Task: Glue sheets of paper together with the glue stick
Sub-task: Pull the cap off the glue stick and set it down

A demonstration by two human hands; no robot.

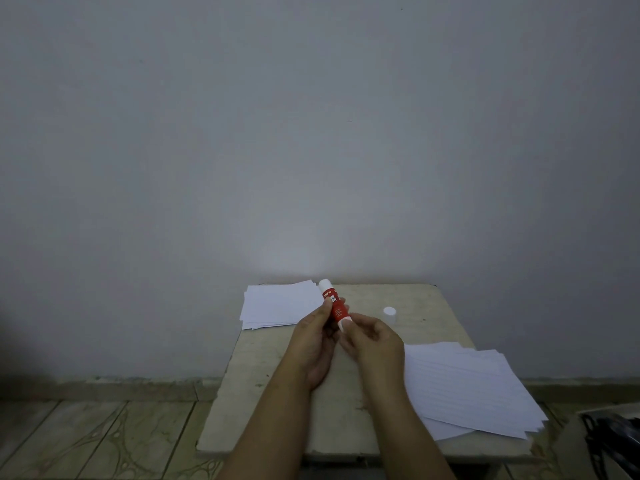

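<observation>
Gripping the red-labelled white glue stick (333, 304) above the worn beige table (277, 393), the left hand (313, 344) holds its barrel. The right hand (372, 341) pinches its white base; the small white cap (390, 314) stands apart.

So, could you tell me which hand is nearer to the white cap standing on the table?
Right. The right hand pinches the glue stick at its base, just left of and nearer the camera than the cap. The left hand grips the stick's body, farther left.
</observation>
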